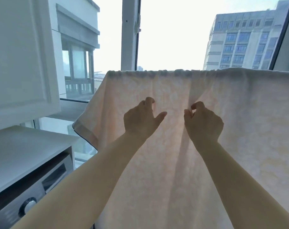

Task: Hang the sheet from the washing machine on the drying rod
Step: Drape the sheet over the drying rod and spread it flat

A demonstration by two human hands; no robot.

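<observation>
Item: pale peach, lightly patterned fabric sheet (181, 162), draping over the top of a drying rod that is itself hidden under the bunched upper fold, and hanging down in front of the tall window (170, 38); its left hemmed corner is dangling free near the window sill, and its right part is running past the right edge of view. Left hand (141, 119): hovering just in front of the cloth, thumb spread wide, fingers curling at the tips; whether those tips are catching any fabric cannot be told. Right hand (204, 120): pinching a small fold of the sheet between thumb and forefinger, with a vertical crease running down from the pinch. Fixtures: white cabinet door (23, 55) standing at upper left; grey front-loading washing machine (31, 192) with a round silver dial sitting under a white countertop at lower left. Step in hand, by judgement: the draping is done and the spreading and smoothing is going on. Next move is likely calling for drawing the gathered cloth sideways along the rod, so that the bunched top edge is flattening and both sides are hanging evenly.
</observation>
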